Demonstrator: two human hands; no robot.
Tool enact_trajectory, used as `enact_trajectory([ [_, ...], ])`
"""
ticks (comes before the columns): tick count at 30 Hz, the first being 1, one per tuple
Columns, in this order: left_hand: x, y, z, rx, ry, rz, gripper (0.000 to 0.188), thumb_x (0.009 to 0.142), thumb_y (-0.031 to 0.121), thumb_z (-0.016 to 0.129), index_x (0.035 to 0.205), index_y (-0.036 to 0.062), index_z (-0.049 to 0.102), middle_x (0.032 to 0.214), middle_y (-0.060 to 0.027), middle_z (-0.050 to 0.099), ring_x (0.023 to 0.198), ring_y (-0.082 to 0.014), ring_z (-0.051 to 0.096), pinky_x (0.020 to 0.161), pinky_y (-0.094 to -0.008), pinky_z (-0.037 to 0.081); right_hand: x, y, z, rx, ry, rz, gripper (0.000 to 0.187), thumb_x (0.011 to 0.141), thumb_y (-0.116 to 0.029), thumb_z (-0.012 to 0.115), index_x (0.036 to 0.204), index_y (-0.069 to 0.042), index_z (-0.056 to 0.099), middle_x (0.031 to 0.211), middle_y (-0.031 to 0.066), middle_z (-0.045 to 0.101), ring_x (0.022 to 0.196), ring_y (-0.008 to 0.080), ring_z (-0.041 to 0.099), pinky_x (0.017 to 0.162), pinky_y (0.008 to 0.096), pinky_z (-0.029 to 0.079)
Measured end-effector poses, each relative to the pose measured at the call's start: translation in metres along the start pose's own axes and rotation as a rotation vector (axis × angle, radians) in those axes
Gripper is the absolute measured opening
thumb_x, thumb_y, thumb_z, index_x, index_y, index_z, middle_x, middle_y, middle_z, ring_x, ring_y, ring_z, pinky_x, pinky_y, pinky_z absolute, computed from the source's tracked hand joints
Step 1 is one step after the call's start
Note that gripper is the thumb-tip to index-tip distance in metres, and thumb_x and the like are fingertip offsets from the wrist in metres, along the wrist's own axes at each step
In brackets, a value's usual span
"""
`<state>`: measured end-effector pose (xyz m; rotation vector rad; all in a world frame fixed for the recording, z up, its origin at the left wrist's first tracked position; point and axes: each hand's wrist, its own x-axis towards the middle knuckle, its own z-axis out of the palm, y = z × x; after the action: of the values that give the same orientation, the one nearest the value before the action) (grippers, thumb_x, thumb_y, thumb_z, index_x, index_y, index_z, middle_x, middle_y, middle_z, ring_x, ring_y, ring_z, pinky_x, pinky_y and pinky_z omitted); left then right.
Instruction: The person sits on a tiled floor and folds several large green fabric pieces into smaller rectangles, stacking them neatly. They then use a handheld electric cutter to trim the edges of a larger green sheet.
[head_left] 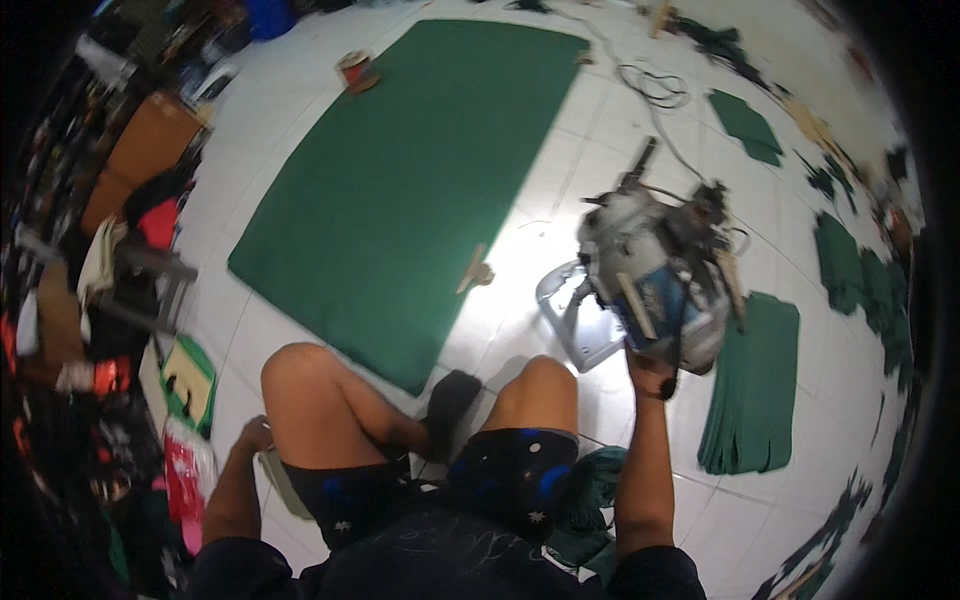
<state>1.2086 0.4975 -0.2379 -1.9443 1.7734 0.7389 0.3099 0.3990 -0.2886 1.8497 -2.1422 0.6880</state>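
Note:
My right hand (652, 376) reaches forward and is closed round the near side of a grey, motor-driven fabric cutting machine (640, 265). A pale metal base plate (590, 325) shows at the machine's lower left. Slight blur lies over the machine, and its body hides part of my fingers. My left hand (257, 434) is low beside my left knee, close to an olive-coloured piece (282, 488); its fingers are mostly hidden. Ahead of my knees lies a large green fabric layer (410, 190) on the white tiled floor, left of the machine.
A stack of green cut strips (757, 385) lies right of the machine. A power cord (655, 88) coils behind it. Small weights, one a round tin (356, 72) and one a wooden piece (475, 270), sit at the fabric's edges. Clutter lines the left side.

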Motion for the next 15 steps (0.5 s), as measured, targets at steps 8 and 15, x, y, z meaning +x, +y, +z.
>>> enact_trajectory([
  [8, -0.182, 0.041, 0.103, -0.941, 0.092, -0.685, 0.043, 0.090, 0.030, 0.070, 0.120, 0.0009, 0.060, 0.081, -0.0101, 0.065, 0.062, -0.0162, 0.059, 0.049, -0.0310, 0.047, -0.002, 0.022, -0.019, -0.032, 0.023, 0.054, 0.040, 0.083, -0.036, 0.066, 0.109, -0.005, 0.068, 0.115, 0.0187, 0.068, 0.103, 0.0397, 0.064, 0.092, 0.0478, 0.049],
  [15, -0.202, 0.041, 0.011, -0.864, 0.564, -0.594, 0.033, 0.092, 0.023, 0.066, 0.113, -0.0030, 0.064, 0.097, -0.0105, 0.067, 0.083, -0.0158, 0.063, 0.073, -0.0295, 0.052, 0.001, 0.025, -0.019, 0.008, -0.163, 0.147, 0.042, 0.087, -0.041, 0.060, 0.114, -0.008, 0.063, 0.115, 0.0171, 0.068, 0.102, 0.0392, 0.064, 0.087, 0.0493, 0.049],
])
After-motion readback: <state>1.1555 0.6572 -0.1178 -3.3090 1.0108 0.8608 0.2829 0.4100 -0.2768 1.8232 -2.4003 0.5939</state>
